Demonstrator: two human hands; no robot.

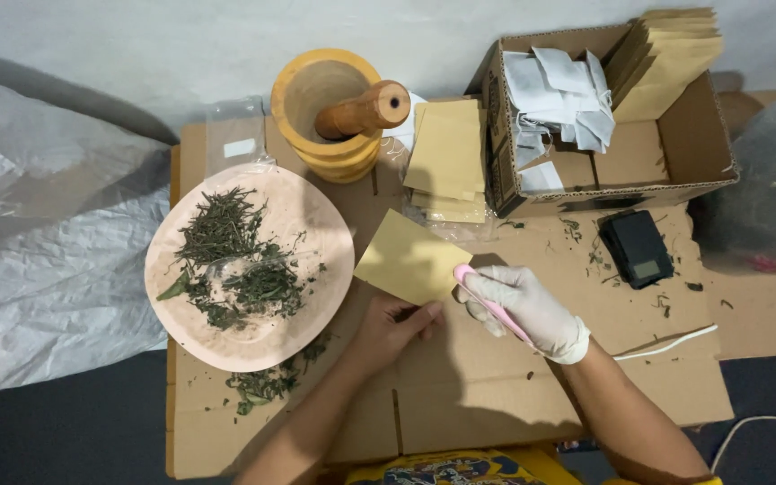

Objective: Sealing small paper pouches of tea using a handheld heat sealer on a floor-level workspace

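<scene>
On a cardboard-covered bench (460, 395), the bare left hand (397, 328) pinches a tan paper envelope (410, 260); the gloved right hand (527, 310) grips a pink spoon (491, 305), with a plate of dried herbs (249, 265) to the left.

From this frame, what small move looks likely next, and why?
Probably opening the flat tan paper envelope: the bare left hand pinches its lower edge, the white-gloved right hand holds a pink scoop-like tool at its corner, and dried green herbs lie on the round pink plate alongside.

Herbs (235, 260) on plate (316, 202); mortar (316, 99) behind; box (684, 135) rt.
</scene>
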